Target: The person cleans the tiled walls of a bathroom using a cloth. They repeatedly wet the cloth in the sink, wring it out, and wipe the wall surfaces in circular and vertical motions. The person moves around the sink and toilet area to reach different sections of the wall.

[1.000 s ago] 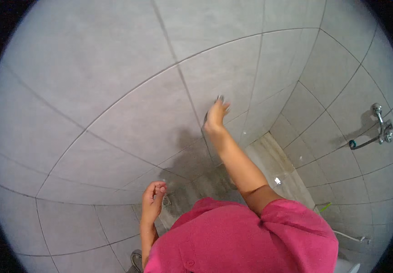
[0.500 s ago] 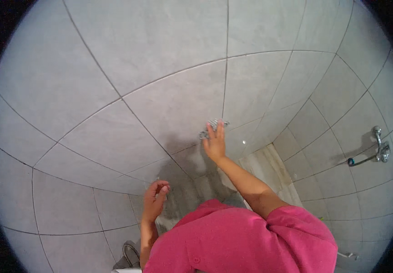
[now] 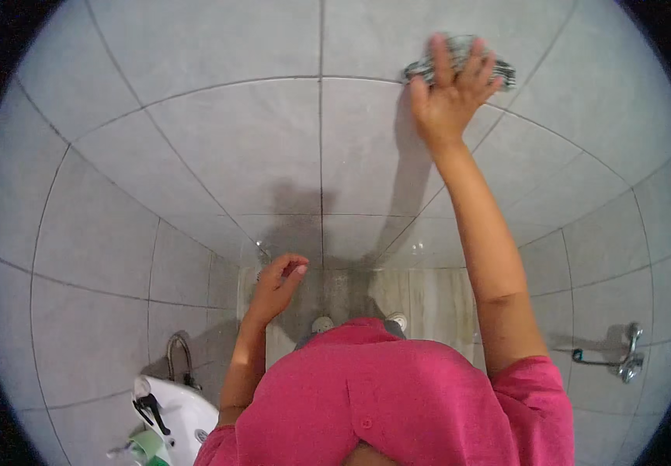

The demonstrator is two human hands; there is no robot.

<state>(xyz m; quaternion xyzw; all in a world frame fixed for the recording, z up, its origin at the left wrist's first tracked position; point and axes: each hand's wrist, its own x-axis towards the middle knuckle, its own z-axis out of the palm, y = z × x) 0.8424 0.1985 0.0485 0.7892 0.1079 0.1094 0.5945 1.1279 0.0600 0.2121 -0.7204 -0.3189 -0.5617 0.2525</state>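
Grey tiles (image 3: 219,147) fill almost the whole view, with thin dark grout lines bending toward the rim. High on this wall the right hand (image 3: 450,97) is raised at the end of a straight arm, palm flat against the tiles and fingers spread wide. Under the fingers lies a cloth (image 3: 498,70), grey and striped, pressed against the wall near where a vertical grout line meets a horizontal one; its ends stick out to both sides of the hand. The hand pins the cloth rather than gripping it in a fist.

The left hand (image 3: 277,283) hangs lower and well apart from the cloth, in front of the wall's bottom rows. Its fingers are loosely curled, half closed, and it holds nothing. Shadows of both arms fall on the tiles between the two hands.

Below them a strip of pale floor (image 3: 429,299) shows, and the tips of two shoes (image 3: 321,323) peek out above a pink shirt (image 3: 398,396) that covers the lower middle of the picture. At the lower left stands a white basin (image 3: 184,412) with a curved tap (image 3: 180,353) above it and a green object on its edge. At the far right a chrome wall fitting (image 3: 623,361) juts from the tiles.
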